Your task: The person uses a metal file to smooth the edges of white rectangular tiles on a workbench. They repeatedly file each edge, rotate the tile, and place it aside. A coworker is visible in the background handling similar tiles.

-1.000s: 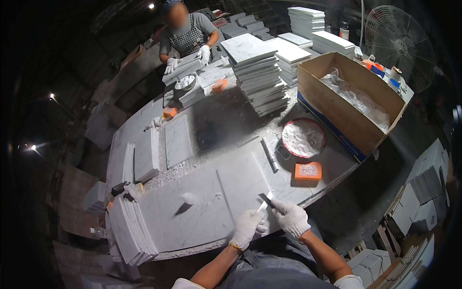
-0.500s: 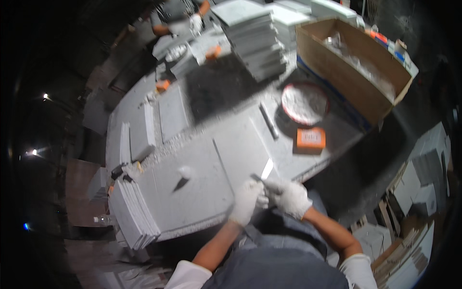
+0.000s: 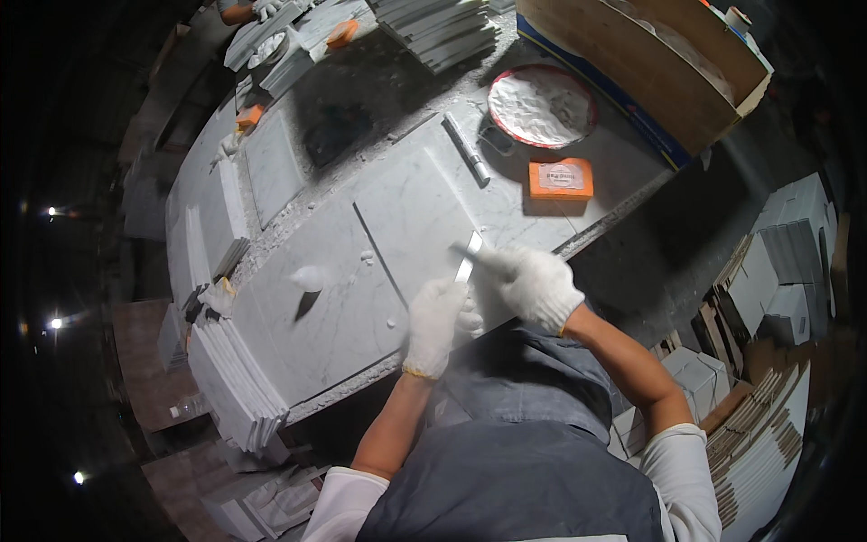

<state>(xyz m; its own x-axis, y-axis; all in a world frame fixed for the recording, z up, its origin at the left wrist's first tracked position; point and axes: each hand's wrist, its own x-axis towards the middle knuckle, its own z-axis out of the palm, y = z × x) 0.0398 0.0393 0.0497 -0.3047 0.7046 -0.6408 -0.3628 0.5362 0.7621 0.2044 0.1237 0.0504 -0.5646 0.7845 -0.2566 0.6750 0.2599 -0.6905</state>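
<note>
Both my hands wear white knit gloves and are held close together over the near edge of a stone-topped table. My right hand (image 3: 540,287) is closed on a thin grey flat-bladed tool (image 3: 470,253), blurred by motion, its tip pointing left. Beside it, my left hand (image 3: 437,325) has its fingers curled around the lower end of a bright, narrow flat strip (image 3: 467,260). The strip's kind is unclear, and its lower end is hidden in the glove. Beneath the hands lies a pale grey-veined marble tile (image 3: 420,212), next to another marble tile (image 3: 330,307).
Farther off are a red-rimmed bowl of white paste or powder (image 3: 542,104), an orange box (image 3: 561,180), a metallic tube (image 3: 466,149) and a long cardboard box (image 3: 623,81). Tile stacks (image 3: 237,379) stand at the left edge. A co-worker's gloved hand (image 3: 265,9) shows at the top.
My view has shifted, so the table's things appear higher and farther left. The flat tool in my right hand has moved across the bright strip, and my hands are slightly farther apart.
</note>
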